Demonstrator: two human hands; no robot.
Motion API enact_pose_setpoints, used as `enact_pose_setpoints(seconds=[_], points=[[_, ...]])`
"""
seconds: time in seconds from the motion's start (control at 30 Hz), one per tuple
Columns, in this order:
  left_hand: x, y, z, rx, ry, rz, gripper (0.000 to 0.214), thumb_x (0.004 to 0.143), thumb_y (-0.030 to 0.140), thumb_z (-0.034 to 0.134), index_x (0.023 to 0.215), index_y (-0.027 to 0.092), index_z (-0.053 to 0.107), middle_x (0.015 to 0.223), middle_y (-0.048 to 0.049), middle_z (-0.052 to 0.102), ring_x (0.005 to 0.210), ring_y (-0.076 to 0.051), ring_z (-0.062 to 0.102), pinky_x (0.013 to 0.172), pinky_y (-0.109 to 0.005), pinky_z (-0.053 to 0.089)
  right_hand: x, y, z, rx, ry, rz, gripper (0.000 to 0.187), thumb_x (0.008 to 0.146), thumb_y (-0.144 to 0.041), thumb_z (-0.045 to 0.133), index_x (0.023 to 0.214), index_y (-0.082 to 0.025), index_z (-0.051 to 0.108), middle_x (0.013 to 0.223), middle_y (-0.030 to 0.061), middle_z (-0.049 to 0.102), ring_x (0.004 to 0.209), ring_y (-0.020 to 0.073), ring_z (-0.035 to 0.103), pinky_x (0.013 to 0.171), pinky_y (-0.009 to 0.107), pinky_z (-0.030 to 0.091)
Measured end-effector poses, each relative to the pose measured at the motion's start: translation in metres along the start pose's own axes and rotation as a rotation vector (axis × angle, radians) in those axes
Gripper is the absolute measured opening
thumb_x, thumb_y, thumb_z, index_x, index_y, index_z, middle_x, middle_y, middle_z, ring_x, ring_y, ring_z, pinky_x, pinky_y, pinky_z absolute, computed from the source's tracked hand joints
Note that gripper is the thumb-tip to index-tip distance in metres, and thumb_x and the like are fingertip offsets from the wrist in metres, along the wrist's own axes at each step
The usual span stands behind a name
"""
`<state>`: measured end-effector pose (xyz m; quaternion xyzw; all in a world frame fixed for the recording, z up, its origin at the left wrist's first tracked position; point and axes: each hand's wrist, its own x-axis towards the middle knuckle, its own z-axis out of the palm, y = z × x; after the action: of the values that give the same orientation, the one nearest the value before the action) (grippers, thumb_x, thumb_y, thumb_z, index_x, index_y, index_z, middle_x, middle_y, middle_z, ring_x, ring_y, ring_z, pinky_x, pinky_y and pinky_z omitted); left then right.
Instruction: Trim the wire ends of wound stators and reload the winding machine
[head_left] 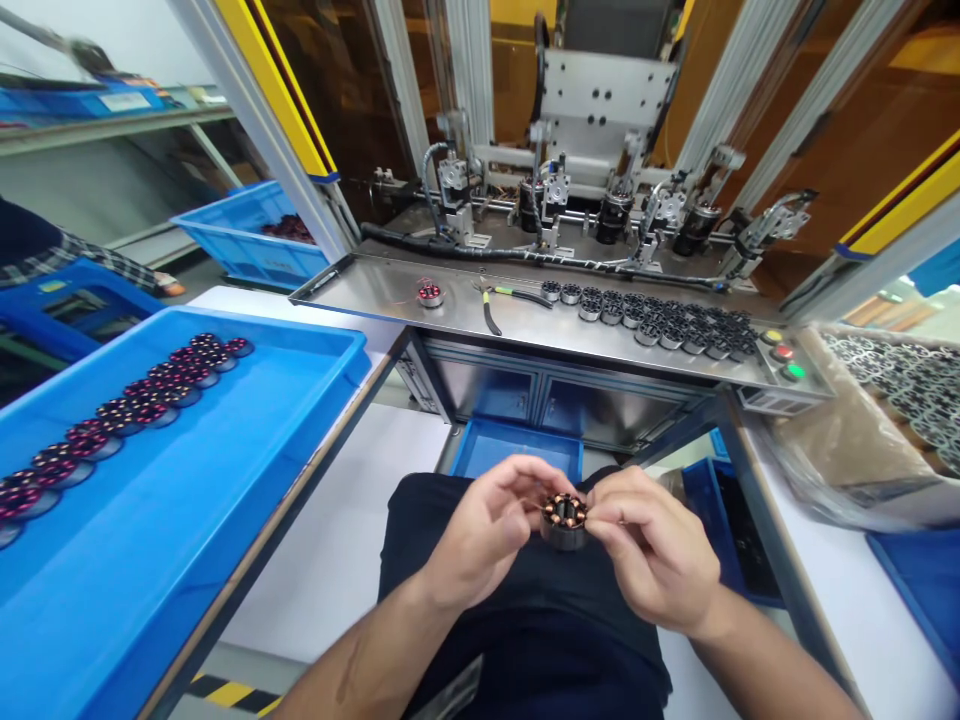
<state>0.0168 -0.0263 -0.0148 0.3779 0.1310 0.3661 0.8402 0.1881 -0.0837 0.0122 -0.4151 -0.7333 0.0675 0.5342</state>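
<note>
Above my lap, both hands hold a small ring-shaped motor stator [564, 522] wound with copper wire. My left hand [499, 525] is closed at its left side, where a thin copper wire shows by the fingers. At the right rim, my right hand [652, 540] pinches with thumb and forefinger; whether a wire end is in that pinch is too small to see. A pair of cutting pliers [491, 308] with green-and-black handles lies open on the metal ledge ahead. Left of the pliers stands one stator with reddish windings [430, 293].
Several unwound stators [660, 320] stand in rows on the metal ledge [360, 285], near the push buttons [784, 352]. Wound stators line the blue tray [225, 430] on my left. A lined box [847, 450] of stator cores is at right. The winding machine [607, 100] rises behind.
</note>
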Motion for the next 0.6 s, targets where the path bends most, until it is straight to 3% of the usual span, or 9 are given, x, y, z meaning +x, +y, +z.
enact_pose_setpoints(seconds=[0.07, 0.13, 0.23, 0.33, 0.5, 0.6], points=[[0.001, -0.002, 0.001, -0.013, -0.059, -0.193, 0.049, 0.079, 0.057, 0.073, 0.097, 0.012, 0.064, 0.078, -0.0079, 0.073, 0.069, -0.017, 0.072, 0.060, -0.023, 0.056, 0.001, 0.001, -0.003, -0.078, -0.026, -0.067, 0.012, 0.091, -0.008, 0.056, 0.093, -0.018, 0.063, 0.074, 0.0044, 0.068, 0.067, 0.0155, 0.068, 0.059, 0.025, 0.058], [0.001, -0.004, 0.002, -0.033, -0.086, -0.264, 0.042, 0.082, 0.050, 0.073, 0.098, 0.013, 0.063, 0.072, -0.0060, 0.073, 0.062, -0.016, 0.072, 0.054, -0.020, 0.053, 0.003, 0.001, -0.006, -0.108, -0.038, -0.122, 0.014, 0.091, -0.008, 0.056, 0.096, -0.019, 0.063, 0.075, 0.0044, 0.068, 0.067, 0.0151, 0.068, 0.060, 0.026, 0.059], [0.000, -0.006, 0.004, -0.051, -0.047, -0.176, 0.039, 0.077, 0.034, 0.082, 0.105, 0.015, 0.062, 0.079, -0.0043, 0.075, 0.067, -0.016, 0.074, 0.058, -0.019, 0.056, 0.006, 0.001, -0.012, -0.061, -0.056, -0.166, 0.017, 0.086, -0.005, 0.058, 0.098, -0.016, 0.063, 0.075, 0.0047, 0.067, 0.066, 0.0145, 0.066, 0.061, 0.027, 0.058], [0.000, -0.006, 0.005, -0.066, -0.055, -0.094, 0.041, 0.075, 0.030, 0.084, 0.108, 0.017, 0.064, 0.086, -0.0048, 0.077, 0.076, -0.016, 0.076, 0.063, -0.020, 0.059, 0.003, 0.004, -0.018, 0.028, -0.096, -0.140, 0.024, 0.082, -0.006, 0.063, 0.104, -0.014, 0.063, 0.079, 0.0067, 0.067, 0.071, 0.0171, 0.065, 0.061, 0.032, 0.057], [-0.001, -0.006, 0.006, -0.068, -0.089, -0.056, 0.040, 0.078, 0.026, 0.082, 0.113, 0.020, 0.065, 0.089, -0.0057, 0.078, 0.079, -0.016, 0.076, 0.068, -0.020, 0.061, -0.002, 0.015, -0.023, 0.114, -0.083, -0.073, 0.058, 0.081, -0.020, 0.077, 0.134, -0.018, 0.055, 0.103, 0.0132, 0.067, 0.091, 0.0243, 0.066, 0.072, 0.041, 0.059], [-0.001, -0.006, 0.007, -0.076, -0.081, -0.058, 0.040, 0.077, 0.024, 0.082, 0.113, 0.019, 0.065, 0.088, -0.0051, 0.078, 0.078, -0.015, 0.076, 0.067, -0.019, 0.061, 0.005, 0.015, -0.023, 0.071, -0.097, -0.134, 0.050, 0.083, -0.019, 0.076, 0.130, -0.017, 0.059, 0.099, 0.0116, 0.067, 0.087, 0.0209, 0.067, 0.069, 0.035, 0.059]])
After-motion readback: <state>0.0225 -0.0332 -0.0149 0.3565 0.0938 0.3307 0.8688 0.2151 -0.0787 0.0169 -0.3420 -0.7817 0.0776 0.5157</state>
